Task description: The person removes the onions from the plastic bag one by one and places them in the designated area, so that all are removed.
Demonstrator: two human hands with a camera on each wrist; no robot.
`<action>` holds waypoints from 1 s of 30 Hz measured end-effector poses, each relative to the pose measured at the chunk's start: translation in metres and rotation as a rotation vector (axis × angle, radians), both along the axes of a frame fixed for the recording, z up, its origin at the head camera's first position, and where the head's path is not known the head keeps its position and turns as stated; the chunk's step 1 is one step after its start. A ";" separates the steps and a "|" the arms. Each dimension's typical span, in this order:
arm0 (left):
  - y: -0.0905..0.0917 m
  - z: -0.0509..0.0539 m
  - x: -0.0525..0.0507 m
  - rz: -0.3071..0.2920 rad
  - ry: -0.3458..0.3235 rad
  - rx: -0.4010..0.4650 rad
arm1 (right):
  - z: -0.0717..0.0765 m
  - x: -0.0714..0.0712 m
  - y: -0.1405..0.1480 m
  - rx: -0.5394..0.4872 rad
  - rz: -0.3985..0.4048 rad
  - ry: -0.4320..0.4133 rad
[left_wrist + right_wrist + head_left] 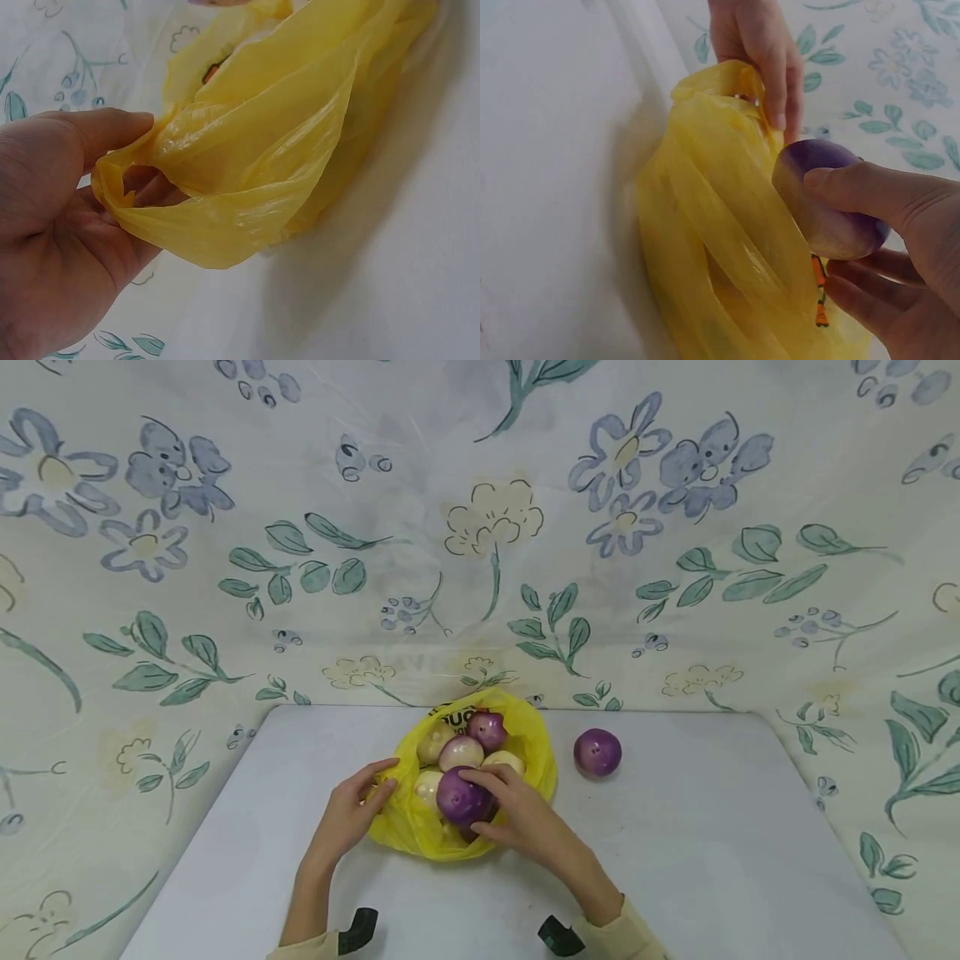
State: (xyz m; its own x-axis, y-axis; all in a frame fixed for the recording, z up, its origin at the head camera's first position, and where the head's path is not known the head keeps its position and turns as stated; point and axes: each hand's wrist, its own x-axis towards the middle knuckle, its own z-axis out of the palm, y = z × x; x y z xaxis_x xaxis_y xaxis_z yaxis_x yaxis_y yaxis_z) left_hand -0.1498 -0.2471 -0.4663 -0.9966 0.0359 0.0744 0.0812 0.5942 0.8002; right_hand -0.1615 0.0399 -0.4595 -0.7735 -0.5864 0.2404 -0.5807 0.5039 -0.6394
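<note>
A yellow plastic bag (pixel 540 735) stands open on the table, holding several round purple and cream vegetables (pixel 461 753). My right hand (pixel 528 817) grips a purple one (pixel 461 797) over the bag's mouth; the right wrist view shows thumb and fingers around this purple vegetable (pixel 829 202) beside the bag (pixel 712 187). At the bag's left edge, my left hand (pixel 348 814) holds the rim; in the left wrist view the hand (pixel 75 187) has its thumb on the yellow plastic (pixel 255 172) and its fingers behind it.
Another purple vegetable (pixel 597 752) lies on the white table (pixel 675 843), right of the bag. A flower-patterned cloth (pixel 420 552) hangs behind and at both sides of the table. Dark bands (pixel 358 931) are at both wrists.
</note>
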 end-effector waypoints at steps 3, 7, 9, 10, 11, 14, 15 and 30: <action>0.000 0.000 0.000 0.003 -0.007 0.000 | 0.001 0.000 0.005 -0.033 -0.015 0.006; 0.000 0.000 0.001 0.003 -0.006 0.000 | 0.001 -0.001 0.011 -0.089 -0.040 0.025; 0.000 0.001 0.001 0.002 -0.002 0.000 | 0.001 -0.002 0.014 -0.116 -0.052 0.020; 0.000 0.001 0.000 0.002 -0.001 0.001 | 0.000 -0.002 0.016 -0.127 -0.058 0.011; 0.000 0.001 0.000 0.002 0.000 0.001 | 0.000 -0.002 0.018 -0.140 -0.061 0.004; 0.000 0.000 0.000 0.006 -0.002 -0.001 | -0.003 -0.003 0.025 -0.170 -0.057 -0.010; 0.000 0.000 0.000 0.007 -0.004 -0.001 | -0.003 -0.004 0.027 -0.175 -0.057 -0.014; 0.000 0.000 -0.001 0.019 -0.029 -0.014 | -0.004 -0.013 0.059 -0.203 -0.121 -0.014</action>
